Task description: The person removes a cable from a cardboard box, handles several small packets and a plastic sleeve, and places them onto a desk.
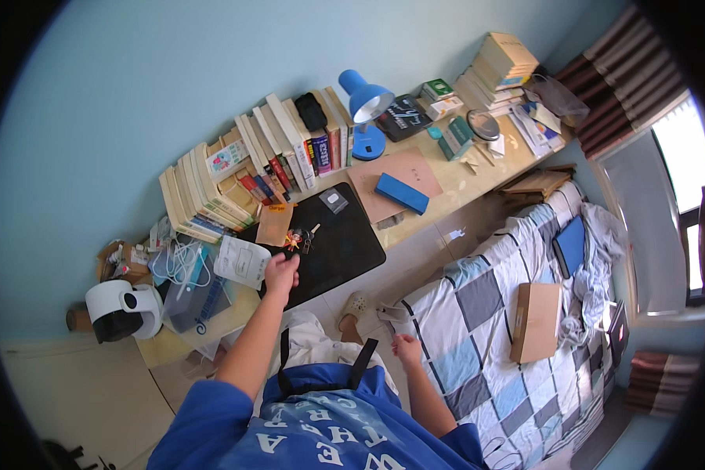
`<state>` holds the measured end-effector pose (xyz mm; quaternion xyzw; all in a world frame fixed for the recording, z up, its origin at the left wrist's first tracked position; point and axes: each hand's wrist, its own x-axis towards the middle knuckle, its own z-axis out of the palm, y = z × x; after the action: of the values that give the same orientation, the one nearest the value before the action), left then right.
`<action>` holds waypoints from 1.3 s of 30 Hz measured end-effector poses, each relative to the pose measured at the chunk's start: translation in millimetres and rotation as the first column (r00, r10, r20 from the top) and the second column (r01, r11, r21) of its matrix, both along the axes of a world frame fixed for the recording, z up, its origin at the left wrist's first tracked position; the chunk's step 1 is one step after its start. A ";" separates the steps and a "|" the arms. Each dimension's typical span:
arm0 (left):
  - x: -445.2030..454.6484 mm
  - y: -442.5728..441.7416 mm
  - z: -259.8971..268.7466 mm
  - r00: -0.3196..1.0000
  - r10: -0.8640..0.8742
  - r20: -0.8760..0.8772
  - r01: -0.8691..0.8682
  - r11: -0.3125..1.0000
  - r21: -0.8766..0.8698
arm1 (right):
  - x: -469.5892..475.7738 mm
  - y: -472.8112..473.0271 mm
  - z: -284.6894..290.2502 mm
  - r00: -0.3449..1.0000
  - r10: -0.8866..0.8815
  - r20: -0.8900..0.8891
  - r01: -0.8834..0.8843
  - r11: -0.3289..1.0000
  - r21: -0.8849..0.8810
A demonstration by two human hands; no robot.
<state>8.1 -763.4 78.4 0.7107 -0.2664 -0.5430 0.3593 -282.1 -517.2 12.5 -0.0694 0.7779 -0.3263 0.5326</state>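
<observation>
My left hand (282,275) is over the left part of a black desk mat (343,244), its fingers curled. A white printed pouch (242,260) meets the hand's left side; whether I grip it or it lies beneath, I cannot tell. Just beyond the fingertips lie keys (308,239) with a red and yellow figurine keychain (294,238). An orange-brown envelope (275,223) bearing writing rests beside them. Farther up the mat is a small clear packet (333,201). Between my body and the bed, my right hand (407,349) hangs with fingers curled and nothing visible in it.
Books (294,144) line the wall, beside a blue desk lamp (367,106). A blue case (402,192) lies on a brown folder (396,176). Cables (182,264) and a white camera-like device (123,310) stand left. At right, the bed (476,299) holds a cardboard box (536,323).
</observation>
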 end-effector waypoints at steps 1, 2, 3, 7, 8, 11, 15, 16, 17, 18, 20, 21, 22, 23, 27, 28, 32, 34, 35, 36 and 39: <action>-9.1 -22.8 -4.2 0.996 0.084 0.009 -0.085 0.994 0.063 | -16.2 -5.0 -0.3 1.000 -0.002 -0.011 0.003 1.000 0.010; -15.5 -40.4 -16.6 0.978 0.171 0.119 -0.155 0.979 -0.133 | -30.5 -8.5 -1.6 1.000 -0.004 0.023 0.003 1.000 0.015; -21.5 -51.9 -30.8 0.940 0.267 0.212 -0.190 0.927 -0.322 | -41.0 -7.6 -2.1 0.999 -0.009 0.054 0.007 1.000 0.026; -29.4 -84.0 -47.2 0.822 0.089 0.563 -0.007 0.989 -0.146 | -64.2 -12.9 2.9 0.986 0.167 0.021 -0.168 0.970 0.176; -42.5 -86.9 -29.7 0.777 -0.036 0.629 0.118 0.989 -0.089 | -66.6 -11.6 -1.9 0.988 0.152 0.015 -0.152 0.969 0.196; -56.2 -69.7 -12.4 0.679 -0.183 0.711 0.352 0.931 -0.097 | -58.1 -14.9 -11.9 0.989 0.127 0.072 -0.140 0.960 0.241; -68.2 -43.9 4.7 0.880 -0.475 -0.003 0.474 0.879 0.046 | -33.7 -43.8 -29.6 0.951 0.271 0.149 -0.289 0.951 0.113; -72.6 -31.7 19.7 0.870 -0.465 -0.164 0.476 0.879 0.035 | -24.5 -61.1 -27.0 0.944 0.307 0.122 -0.315 0.947 0.056; -78.0 -18.9 33.4 0.835 -0.446 -0.323 0.477 0.879 0.017 | -18.3 -78.1 -20.0 0.947 0.248 0.206 -0.248 0.968 -0.024; -81.8 -5.6 47.3 0.807 -0.448 -0.385 0.490 0.871 0.014 | -11.6 -97.7 -7.2 0.937 0.193 0.293 -0.171 0.980 -0.099; -85.5 21.5 69.8 0.737 -0.429 -0.523 0.511 0.860 0.015 | 6.1 -139.6 62.3 0.733 0.018 0.680 0.078 0.991 -0.110; -88.7 32.8 82.0 0.715 -0.419 -0.559 0.495 0.869 -0.018 | 12.9 -153.5 96.9 0.645 0.049 0.763 0.098 0.984 -0.146; -92.4 42.3 89.3 0.738 -0.422 -0.527 0.494 0.869 -0.003 | 20.6 -165.3 128.8 0.546 0.084 0.834 0.121 0.977 -0.178; -95.9 51.6 93.4 0.761 -0.423 -0.492 0.492 0.870 0.012 | 26.4 -170.7 143.0 0.437 0.123 0.891 0.147 0.967 -0.206; -104.7 84.9 62.3 0.764 -0.645 -0.020 0.624 0.746 -0.232 | 43.4 -163.0 118.3 0.544 0.081 0.835 0.086 0.985 -0.151; -102.8 85.2 65.1 0.747 -0.663 0.047 0.653 0.719 -0.237 | 50.6 -165.4 122.0 0.631 0.040 0.775 0.077 0.990 -0.114; -78.8 78.2 63.9 0.637 -0.770 -0.032 0.764 0.637 -0.099 | 48.8 -153.6 92.4 0.799 0.310 0.514 -0.251 0.950 -0.184; -65.2 63.4 103.8 0.626 -0.729 0.278 0.775 0.619 -0.123 | 52.3 -165.4 125.9 0.715 0.658 0.236 -0.658 0.747 -0.089; -55.5 58.8 118.9 0.603 -0.673 0.428 0.778 0.615 -0.131 | 56.6 -169.8 143.1 0.588 0.801 0.110 -0.807 0.591 0.009; -44.4 56.5 110.8 0.673 -0.600 0.433 0.739 0.573 -0.353 | 62.9 -171.1 162.1 0.507 0.862 0.019 -0.862 0.507 0.006; -20.1 40.3 120.1 0.616 -0.606 0.503 0.765 0.310 -0.565 | 79.8 -179.0 210.1 0.289 0.948 -0.136 -0.947 0.262 -0.185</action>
<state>-12.0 -723.1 198.5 0.3655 -0.7719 -0.4121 0.3175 -202.3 -696.3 222.6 -0.5802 0.5383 -0.0316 0.6104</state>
